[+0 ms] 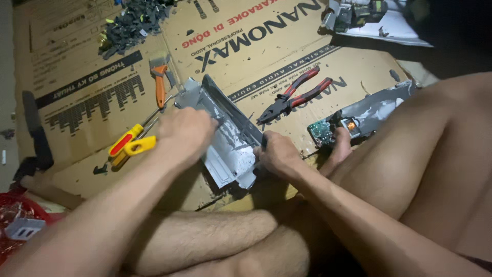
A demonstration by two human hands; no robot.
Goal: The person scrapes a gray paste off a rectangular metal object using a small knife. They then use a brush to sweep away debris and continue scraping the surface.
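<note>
Surface: flattened brown cardboard [328, 66] is spread over the floor as a work mat, and the scene is viewed from above a seated person's crossed legs.
Far left: a red mesh basket [13, 215] with a small white adapter [23, 229] is seen at the edge, with a dark handle [36, 131] lying above it.
Upper left: a heap of small dark scrap pieces [130, 23] is piled on the cardboard.
Left tools: yellow-handled screwdrivers [128, 143] and an orange-handled brush [161, 84] are laid just beside the left hand.
Left hand [184, 134]: it is clenched over the upper left part of the grey metal casing, fingers curled down onto it; the fingertips are hidden.
Grey metal casing [230, 146]: a bent sheet-metal shell is held between both hands at the centre, just above the legs, tilted.
Handling: the casing is judged light but stiff, with thin edges that could cut; it is best taken along the folded rims, not the raw edges.
Right hand [277, 153]: it is closed tightly on the casing's lower right edge, thumb on top.
Right of centre: red-and-black pliers [297, 95] lie apart from the casing.
Right: a green circuit board [322, 132] and another grey metal housing [376, 107] rest near a foot.
</note>
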